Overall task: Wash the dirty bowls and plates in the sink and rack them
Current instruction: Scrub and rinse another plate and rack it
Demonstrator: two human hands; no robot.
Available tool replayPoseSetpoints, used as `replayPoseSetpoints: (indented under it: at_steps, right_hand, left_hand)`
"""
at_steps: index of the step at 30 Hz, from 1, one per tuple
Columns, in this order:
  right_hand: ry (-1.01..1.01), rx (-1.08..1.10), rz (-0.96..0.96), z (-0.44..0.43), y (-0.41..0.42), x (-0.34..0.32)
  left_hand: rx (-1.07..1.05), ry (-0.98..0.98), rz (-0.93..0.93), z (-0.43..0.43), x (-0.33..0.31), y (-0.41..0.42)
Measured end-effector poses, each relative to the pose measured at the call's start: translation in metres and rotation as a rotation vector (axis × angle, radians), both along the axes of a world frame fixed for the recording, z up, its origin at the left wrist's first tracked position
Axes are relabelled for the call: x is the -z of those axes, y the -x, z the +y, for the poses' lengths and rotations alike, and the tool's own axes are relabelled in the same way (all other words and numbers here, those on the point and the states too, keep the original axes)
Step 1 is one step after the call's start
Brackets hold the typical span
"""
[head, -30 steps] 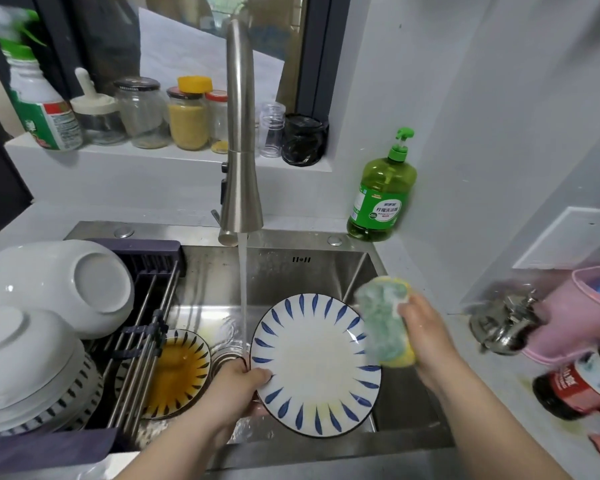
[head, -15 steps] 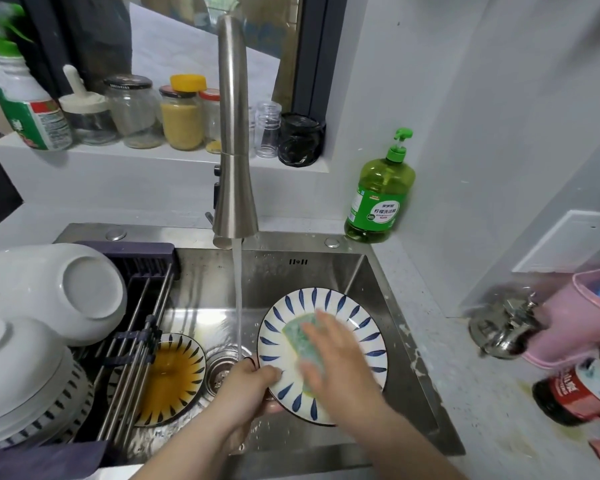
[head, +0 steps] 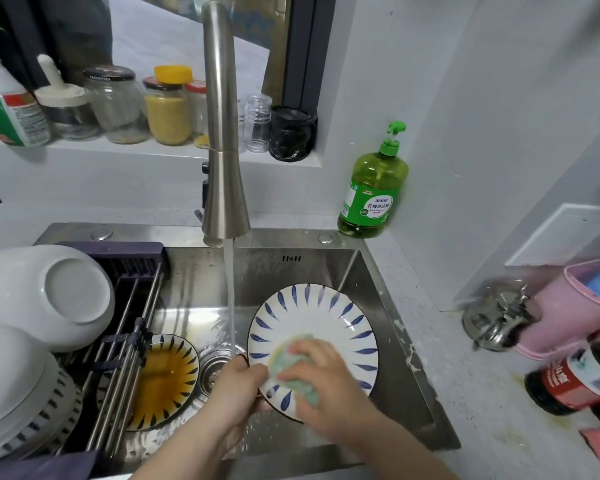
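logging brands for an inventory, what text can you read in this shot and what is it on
"柠檬洗洁精": on the label of the green pump bottle.
Smaller line above it on the same label: too small to read.
Red label of the dark bottle at the right edge: white characters, too blurred to read.
Label of the white bottle at the far left: fine print, too blurred to read.

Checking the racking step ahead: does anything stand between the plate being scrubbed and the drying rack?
Only the running water stream falls between the plate and the rack. Upturned white bowls fill the rack's left side; its right-hand rods look bare.
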State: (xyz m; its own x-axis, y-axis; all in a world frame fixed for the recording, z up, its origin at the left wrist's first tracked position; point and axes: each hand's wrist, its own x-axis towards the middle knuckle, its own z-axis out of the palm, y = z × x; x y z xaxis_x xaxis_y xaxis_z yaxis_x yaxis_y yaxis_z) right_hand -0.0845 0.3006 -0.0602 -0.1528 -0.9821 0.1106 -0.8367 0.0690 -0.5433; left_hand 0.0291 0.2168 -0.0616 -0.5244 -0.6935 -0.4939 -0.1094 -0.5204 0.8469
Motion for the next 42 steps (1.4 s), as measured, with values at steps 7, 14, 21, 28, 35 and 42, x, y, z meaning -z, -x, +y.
replayPoseSetpoints:
  at_steps: [7, 14, 21, 28, 35, 42]
  right_hand:
    - [-0.068, 0.287, 0.158, -0.036, 0.029, -0.020]
    - [0.005, 0.087, 0.129, -0.012, -0.011, 0.005]
    - [-0.019, 0.052, 0.208, -0.022, 0.013, -0.019]
    - [-0.032, -0.055, 0.334, -0.006, -0.007, -0.001]
    - [-0.086, 0.293, 0.134, -0.017, 0.028, -0.017]
    - [-0.052, -0.036, 0.094, -0.010, -0.011, -0.013]
  left_hand:
    - [0.031, 0.003, 0.038, 0.000, -0.002, 0.004]
    - [-0.011, 0.019, -0.009, 0.003, 0.000, 0.005]
    - [-0.022, 0.013, 0.060, -0.004, -0.008, 0.001]
    - [0.001, -0.045, 0.050, 0.006, 0.001, -0.001]
    - [-0.020, -0.007, 0.038, -0.001, 0.002, -0.001]
    - [0.024, -0.024, 0.071, 0.000, -0.004, 0.005]
